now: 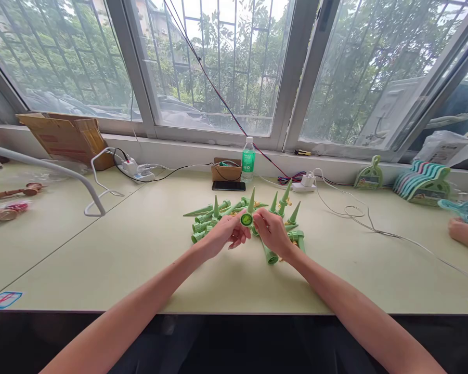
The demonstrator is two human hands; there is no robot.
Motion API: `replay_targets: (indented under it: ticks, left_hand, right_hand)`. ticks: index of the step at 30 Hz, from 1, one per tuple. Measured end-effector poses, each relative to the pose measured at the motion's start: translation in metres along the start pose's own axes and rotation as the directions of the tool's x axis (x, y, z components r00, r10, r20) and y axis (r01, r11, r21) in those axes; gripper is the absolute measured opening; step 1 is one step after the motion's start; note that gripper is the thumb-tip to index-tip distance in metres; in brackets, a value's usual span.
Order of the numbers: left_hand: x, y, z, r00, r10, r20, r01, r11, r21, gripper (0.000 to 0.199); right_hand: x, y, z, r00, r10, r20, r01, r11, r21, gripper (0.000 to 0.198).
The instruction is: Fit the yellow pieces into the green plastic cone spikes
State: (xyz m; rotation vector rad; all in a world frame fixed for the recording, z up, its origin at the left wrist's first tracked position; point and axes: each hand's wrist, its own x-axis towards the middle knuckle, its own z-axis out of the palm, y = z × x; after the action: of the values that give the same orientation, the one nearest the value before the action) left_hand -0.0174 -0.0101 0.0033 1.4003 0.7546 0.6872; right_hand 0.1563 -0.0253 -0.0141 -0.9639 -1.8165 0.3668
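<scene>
Both hands meet above a pile of green plant watering spikes (203, 227) in the middle of the table. My left hand (226, 229) is closed round one green watering spike (246, 219), whose round end faces me. My right hand (272, 230) has its fingers pinched at the right side of that same piece; its fingertips are partly hidden. Pointed green cones (284, 197) stand up behind the hands, some with small yellow valves. A green tube (271, 256) lies below my right hand, open end toward me.
Behind the pile are a black phone (228, 186), a small cardboard box (226, 170) and a bottle (248, 160). A white cable (368, 221) crosses the table's right side. Dustpans (425, 182) stand at back right, near another person's hand (466, 234). A grey metal tube (62, 171) reaches in from the left.
</scene>
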Motion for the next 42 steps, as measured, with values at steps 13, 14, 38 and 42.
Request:
replay_targets:
  ticks: [13,14,38,42]
  left_hand:
    - [-0.0002,0.0008,-0.0023,0.999,0.014,-0.034,-0.016,0.998,-0.066,0.051]
    - [-0.0002,0.0009,-0.0023,0.999,0.020,-0.037,-0.023,0.997,-0.069,0.050]
    - [-0.0031,0.0031,-0.0013,0.967,0.197,-0.159,-0.164,0.967,0.197,0.052]
    - [-0.0056,0.0059,-0.0004,0.958,0.238,-0.162,-0.191,0.947,0.259,0.049]
  right_hand:
    - [0.0005,0.0046,-0.0002,0.999,0.036,0.037,-0.037,0.999,0.030,0.036]
    - [0.0006,0.0045,-0.0003,0.999,0.035,0.039,-0.037,0.999,0.031,0.036]
    - [0.0021,0.0055,-0.0019,0.997,0.022,0.077,-0.025,0.999,0.043,0.034]
    - [0.0018,0.0069,-0.0016,0.997,0.012,0.077,-0.014,1.000,0.018,0.034]
